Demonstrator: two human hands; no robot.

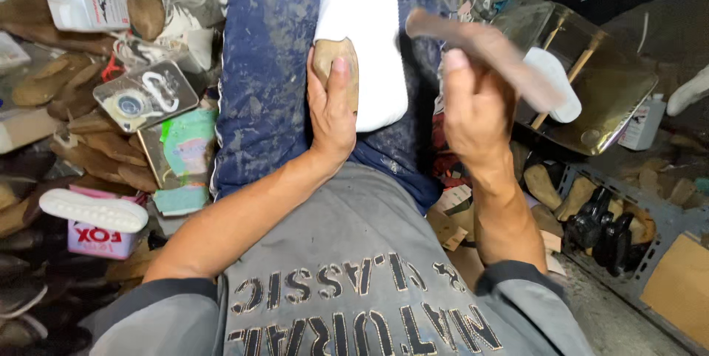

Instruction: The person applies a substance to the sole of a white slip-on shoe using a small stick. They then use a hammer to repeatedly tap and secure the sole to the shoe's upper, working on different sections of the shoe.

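Tan sole piece pinned on a white shoe across the lap.
Left hand presses the tan sole piece flat against the white shoe; right hand, just beside, closes around a blurred brown tool.

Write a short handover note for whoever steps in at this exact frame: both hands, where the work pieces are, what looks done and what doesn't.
Left hand: presses a small tan sole-shaped piece flat against the white slab lying on the lap.
Right hand: raised beside the slab, gripping a long brownish tool, blurred; I cannot tell what kind.
Around: tan sole cutouts piled at left, an open round tin beside them, dark shoe parts in a grey crate at right.
Done: piece is placed on the slab.
Left: the tool is not touching the piece; any mark on it is hidden by the thumb.
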